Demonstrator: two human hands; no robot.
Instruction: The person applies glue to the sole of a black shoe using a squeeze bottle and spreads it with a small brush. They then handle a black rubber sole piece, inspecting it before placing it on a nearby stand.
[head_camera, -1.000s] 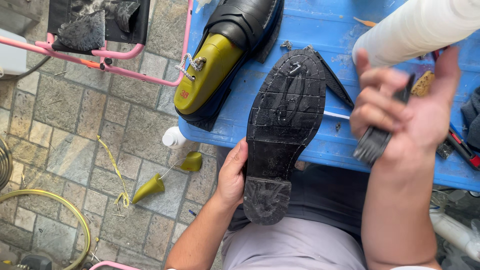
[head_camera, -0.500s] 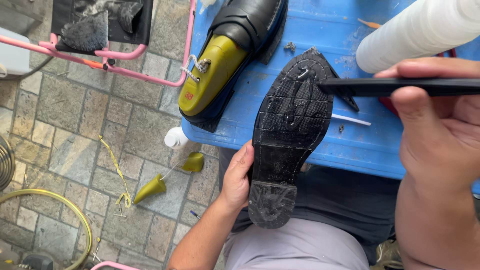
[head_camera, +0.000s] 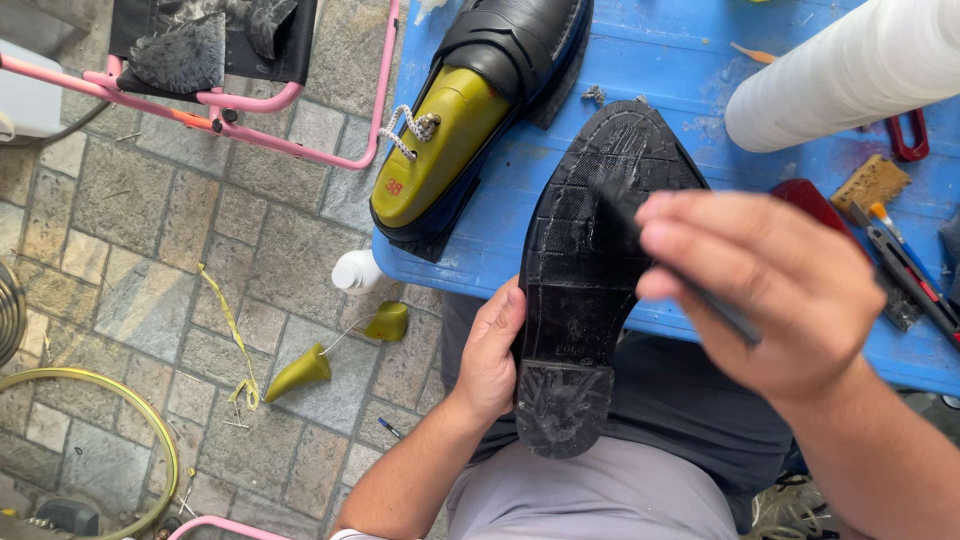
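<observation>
A black shoe (head_camera: 590, 270) lies sole up, its toe on the blue table (head_camera: 700, 80) and its heel over my lap. My left hand (head_camera: 490, 355) grips the shoe's side near the heel. My right hand (head_camera: 770, 290) is closed around a dark brush (head_camera: 640, 225), blurred, whose bristle end rests on the forepart of the sole. A second black shoe (head_camera: 480, 100) with a yellow-green last inside it lies on the table's left end.
A white roll (head_camera: 850, 75), a brown sponge block (head_camera: 870, 185), red-handled tools (head_camera: 910, 135) and a cutter (head_camera: 905, 265) lie on the table's right side. A pink-framed stool (head_camera: 220, 95), a white bottle (head_camera: 355, 272), yellow-green last pieces (head_camera: 300, 372) and a yellow hose (head_camera: 90, 385) are on the stone floor.
My right hand has come down from the table's right side and brought the brush onto the sole's forepart. The left hand and the shoe have stayed in place.
</observation>
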